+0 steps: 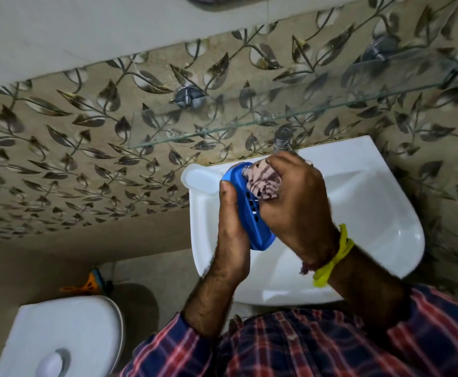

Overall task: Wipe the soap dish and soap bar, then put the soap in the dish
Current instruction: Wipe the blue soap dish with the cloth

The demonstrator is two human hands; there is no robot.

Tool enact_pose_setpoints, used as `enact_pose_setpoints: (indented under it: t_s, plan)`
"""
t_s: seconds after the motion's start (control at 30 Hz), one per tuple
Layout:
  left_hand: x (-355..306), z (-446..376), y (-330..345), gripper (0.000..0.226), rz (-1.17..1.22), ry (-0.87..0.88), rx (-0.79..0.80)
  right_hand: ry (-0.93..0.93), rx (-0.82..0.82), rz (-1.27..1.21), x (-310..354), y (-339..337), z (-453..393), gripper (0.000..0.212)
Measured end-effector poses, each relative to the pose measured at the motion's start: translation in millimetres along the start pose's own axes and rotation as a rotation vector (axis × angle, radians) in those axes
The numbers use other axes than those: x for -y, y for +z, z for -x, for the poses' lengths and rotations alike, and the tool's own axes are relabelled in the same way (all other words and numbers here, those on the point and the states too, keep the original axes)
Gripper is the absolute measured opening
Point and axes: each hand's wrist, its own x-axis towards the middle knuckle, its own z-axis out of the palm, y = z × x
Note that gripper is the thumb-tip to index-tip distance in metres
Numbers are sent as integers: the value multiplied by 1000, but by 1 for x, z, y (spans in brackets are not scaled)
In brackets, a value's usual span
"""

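The soap dish (252, 213), a blue oval piece with rows of small round holes in its base, is held up in the air above the left part of the white washbasin (372, 213), tilted steeply so its hollow side faces right. In the head view, the left hand (230, 227) clasps it from the left, the thumb lying along the near-left rim and the fingers (226, 191) wrapped behind it, closed on the dish. The right hand (293, 202) presses a bunched pink and dark patterned cloth (260, 183) into the far end of the dish's hollow; its fingers are curled tight around the cloth, so cloth and dish touch. A yellow band (334, 257) circles the right wrist, and both forearms come out of rolled red and blue checked sleeves (304, 346) at the near edge. Just behind the dish, on the far-left corner of the basin, sits a white oval shape (198, 175), partly hidden by the dish; whether it is the soap bar cannot be told. A metal tap (282, 140) stands at the far rim of the basin, under a glass shelf (222, 131) fixed to the leaf-patterned tiled wall (59, 131). To the near left is a white toilet cistern (67, 330) with a round push button.
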Motion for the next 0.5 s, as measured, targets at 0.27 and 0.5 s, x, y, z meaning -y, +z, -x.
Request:
enact_pose_setpoints:
  t_s: [0.27, 0.5]
  plan:
    - [-3, 4, -1, 65, -16, -25, 3, -59, 42, -48, -7, 1, -4, 18]
    - [-7, 5, -7, 67, -62, -33, 5, -126, 127, -27, -7, 2, -9, 27]
